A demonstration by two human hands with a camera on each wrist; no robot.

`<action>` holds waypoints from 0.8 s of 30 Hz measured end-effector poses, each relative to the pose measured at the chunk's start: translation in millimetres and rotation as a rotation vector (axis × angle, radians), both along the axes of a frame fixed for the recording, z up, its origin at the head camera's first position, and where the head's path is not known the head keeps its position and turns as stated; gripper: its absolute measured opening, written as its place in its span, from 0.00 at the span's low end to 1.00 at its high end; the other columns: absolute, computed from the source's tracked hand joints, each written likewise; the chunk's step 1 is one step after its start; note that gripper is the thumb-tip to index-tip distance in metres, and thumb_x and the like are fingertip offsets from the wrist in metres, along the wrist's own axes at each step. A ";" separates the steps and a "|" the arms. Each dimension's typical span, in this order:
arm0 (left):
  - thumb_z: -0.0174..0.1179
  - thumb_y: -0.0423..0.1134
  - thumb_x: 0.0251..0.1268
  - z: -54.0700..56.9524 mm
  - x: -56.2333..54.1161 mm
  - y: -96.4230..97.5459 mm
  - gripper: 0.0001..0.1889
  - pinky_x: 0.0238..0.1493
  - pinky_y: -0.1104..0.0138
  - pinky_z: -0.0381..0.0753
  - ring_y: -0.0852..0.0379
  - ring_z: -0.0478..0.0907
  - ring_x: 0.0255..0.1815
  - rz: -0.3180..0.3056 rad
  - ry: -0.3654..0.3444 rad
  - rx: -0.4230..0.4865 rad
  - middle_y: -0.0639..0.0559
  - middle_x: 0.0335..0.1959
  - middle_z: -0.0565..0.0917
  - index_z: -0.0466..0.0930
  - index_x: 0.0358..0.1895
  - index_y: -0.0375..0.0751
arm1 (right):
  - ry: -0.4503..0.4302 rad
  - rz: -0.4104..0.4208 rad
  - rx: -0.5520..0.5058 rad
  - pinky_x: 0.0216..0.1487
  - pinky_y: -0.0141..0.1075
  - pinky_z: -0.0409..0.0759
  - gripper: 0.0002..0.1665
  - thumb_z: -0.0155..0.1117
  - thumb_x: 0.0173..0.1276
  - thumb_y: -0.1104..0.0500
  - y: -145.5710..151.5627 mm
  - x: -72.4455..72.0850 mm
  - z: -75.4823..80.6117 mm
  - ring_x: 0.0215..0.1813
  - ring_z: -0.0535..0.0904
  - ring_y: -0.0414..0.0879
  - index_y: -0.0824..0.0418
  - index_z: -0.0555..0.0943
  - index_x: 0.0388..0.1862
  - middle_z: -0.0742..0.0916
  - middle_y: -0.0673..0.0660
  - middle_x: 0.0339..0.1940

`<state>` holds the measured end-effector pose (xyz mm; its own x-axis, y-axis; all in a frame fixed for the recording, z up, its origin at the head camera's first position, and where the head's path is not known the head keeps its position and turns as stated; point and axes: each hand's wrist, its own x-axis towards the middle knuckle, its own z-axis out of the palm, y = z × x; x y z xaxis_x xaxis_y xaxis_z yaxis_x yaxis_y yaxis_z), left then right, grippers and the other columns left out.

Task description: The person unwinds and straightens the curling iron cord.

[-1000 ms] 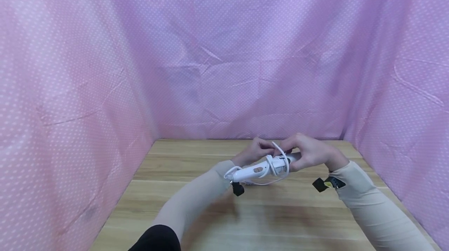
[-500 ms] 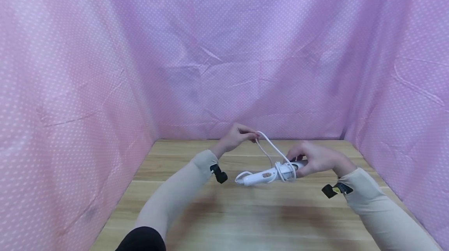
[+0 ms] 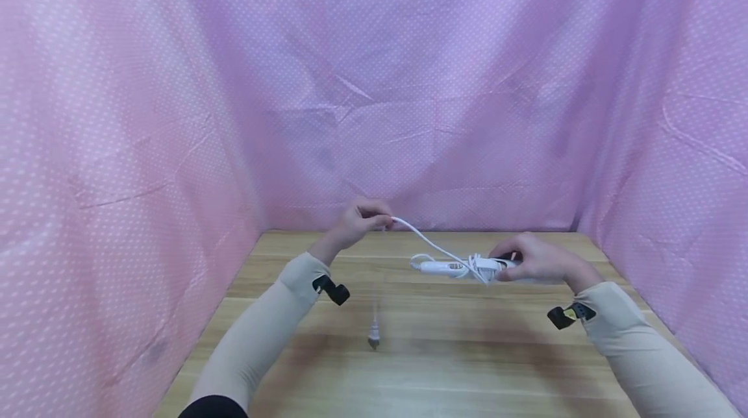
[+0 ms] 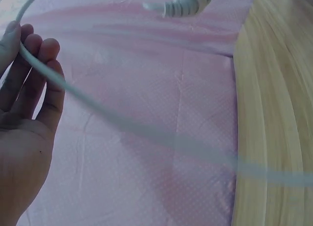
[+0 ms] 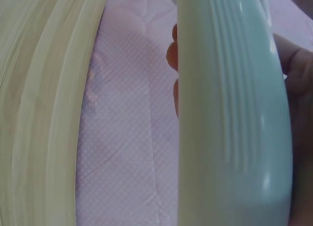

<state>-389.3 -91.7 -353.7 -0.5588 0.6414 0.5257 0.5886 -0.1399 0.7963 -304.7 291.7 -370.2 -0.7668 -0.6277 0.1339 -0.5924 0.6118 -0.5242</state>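
Note:
In the head view my right hand [image 3: 540,261] grips one end of a white hair straightener [image 3: 441,268], held over the table roughly level. White cord [image 3: 429,241] is wound round its middle, and one length runs up to my left hand [image 3: 353,222], which pinches it between thumb and fingers. Below the left hand hangs the cord's free end with the plug [image 3: 374,337]. The left wrist view has the cord [image 4: 112,117] sweeping away from the fingers, with the straightener's ribbed cord sleeve [image 4: 182,8] at the top. Close up in the right wrist view is the ridged white casing [image 5: 230,113], fingers partly hidden behind it.
A wooden table [image 3: 432,379] lies under both hands. Pink dotted cloth [image 3: 397,113] encloses it at the back and both sides. Black wrist cameras [image 3: 331,290] sit on both forearms.
My left hand has drawn the cord out leftward, away from the straightener, and the plug now dangles below it. The right hand has shifted slightly right, with the straightener now more level.

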 end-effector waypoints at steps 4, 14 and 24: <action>0.60 0.33 0.67 -4.0 6.0 -22.0 0.10 0.35 0.71 0.80 0.58 0.80 0.30 0.010 -0.004 -0.059 0.56 0.28 0.85 0.82 0.37 0.24 | 0.036 -0.090 -0.001 0.29 0.30 0.77 0.17 0.73 0.58 0.53 8.9 -4.5 -0.1 0.29 0.77 0.36 0.55 0.86 0.46 0.86 0.43 0.31; 0.60 0.33 0.67 -41.3 10.1 -61.7 0.10 0.31 0.69 0.80 0.61 0.77 0.27 0.134 -0.145 -0.235 0.46 0.28 0.84 0.84 0.38 0.25 | 0.108 -0.200 -0.038 0.29 0.30 0.76 0.21 0.73 0.58 0.53 19.1 -4.3 18.8 0.28 0.77 0.35 0.59 0.85 0.49 0.86 0.45 0.29; 0.64 0.37 0.64 -84.5 3.1 -79.4 0.10 0.29 0.69 0.79 0.60 0.77 0.26 0.248 -0.217 -0.458 0.52 0.27 0.83 0.85 0.38 0.30 | 0.169 -0.181 -0.119 0.28 0.30 0.77 0.16 0.75 0.56 0.58 17.7 4.6 36.3 0.27 0.78 0.37 0.61 0.86 0.43 0.86 0.46 0.28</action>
<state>-386.2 -171.0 -438.2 -0.7864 0.6124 0.0805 0.3755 0.3704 0.8496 -300.1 309.3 -333.9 -0.8258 -0.4544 0.3341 -0.5640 0.6561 -0.5015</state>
